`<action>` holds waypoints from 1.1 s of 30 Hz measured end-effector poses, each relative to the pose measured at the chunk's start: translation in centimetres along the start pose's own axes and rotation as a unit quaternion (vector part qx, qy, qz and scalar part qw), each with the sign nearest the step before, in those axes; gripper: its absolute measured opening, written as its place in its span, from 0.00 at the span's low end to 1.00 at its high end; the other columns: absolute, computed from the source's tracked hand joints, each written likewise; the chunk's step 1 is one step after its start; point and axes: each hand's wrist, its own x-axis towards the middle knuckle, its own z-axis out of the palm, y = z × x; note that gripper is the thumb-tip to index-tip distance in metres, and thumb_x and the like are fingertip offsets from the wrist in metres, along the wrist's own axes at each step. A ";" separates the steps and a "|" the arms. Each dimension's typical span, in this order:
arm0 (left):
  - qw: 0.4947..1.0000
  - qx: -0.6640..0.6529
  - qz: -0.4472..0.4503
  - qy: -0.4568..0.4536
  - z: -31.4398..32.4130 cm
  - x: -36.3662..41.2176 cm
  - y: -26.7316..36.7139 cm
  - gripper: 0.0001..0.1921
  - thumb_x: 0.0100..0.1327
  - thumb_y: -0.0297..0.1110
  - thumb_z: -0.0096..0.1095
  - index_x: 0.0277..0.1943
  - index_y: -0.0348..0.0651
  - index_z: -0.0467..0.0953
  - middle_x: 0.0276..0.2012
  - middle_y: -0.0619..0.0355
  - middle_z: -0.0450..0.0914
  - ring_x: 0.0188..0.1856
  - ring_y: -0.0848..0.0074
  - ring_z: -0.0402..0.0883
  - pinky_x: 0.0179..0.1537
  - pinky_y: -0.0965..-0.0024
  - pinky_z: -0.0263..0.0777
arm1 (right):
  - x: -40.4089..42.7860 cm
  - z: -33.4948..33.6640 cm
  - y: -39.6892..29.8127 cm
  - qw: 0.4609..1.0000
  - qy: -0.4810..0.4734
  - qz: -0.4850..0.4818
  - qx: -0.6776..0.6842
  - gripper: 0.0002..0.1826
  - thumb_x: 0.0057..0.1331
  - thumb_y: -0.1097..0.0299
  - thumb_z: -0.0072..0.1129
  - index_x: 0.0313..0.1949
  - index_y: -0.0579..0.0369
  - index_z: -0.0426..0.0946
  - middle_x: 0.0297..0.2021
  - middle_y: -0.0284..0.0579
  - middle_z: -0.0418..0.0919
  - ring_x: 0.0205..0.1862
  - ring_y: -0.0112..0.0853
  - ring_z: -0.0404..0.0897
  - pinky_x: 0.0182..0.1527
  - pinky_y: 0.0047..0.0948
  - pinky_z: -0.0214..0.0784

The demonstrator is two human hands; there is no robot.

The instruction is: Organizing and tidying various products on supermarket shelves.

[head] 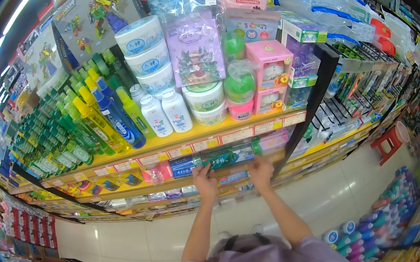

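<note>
A long green toothpaste box (229,158) bearing writing lies lengthwise on the shelf below the top display. My left hand (205,182) has its fingers and thumb at the lower left corner of this box. At its right end is my right hand (261,172), blurred, with its fingertips against or just below the box; its grip is unclear. A dark blue box (185,166) lies just left of the green one. Pink packages (274,139) sit behind and to the right. A yellow shelf edge (238,170) runs below both hands.
Above stand white powder bottles (156,116), several spray bottles (102,116), stacked round tubs (205,98) and pink boxes (270,64). A black shelf upright (308,95) rises at the right. A red stool (387,146) and rows of bottles (374,220) stand on the floor side.
</note>
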 end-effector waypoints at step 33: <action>0.986 0.076 0.111 0.096 1.3 10.5 -1.0 0.12 0.62 0.33 0.61 0.46 0.39 0.81 0.43 0.44 0.84 0.48 0.48 0.80 0.51 0.51 0.72 | 11.3 1.6 -2.6 0.974 0.038 -0.221 -0.018 0.18 0.63 0.63 0.59 0.49 0.62 0.79 0.48 0.62 0.80 0.53 0.54 0.77 0.55 0.50 0.67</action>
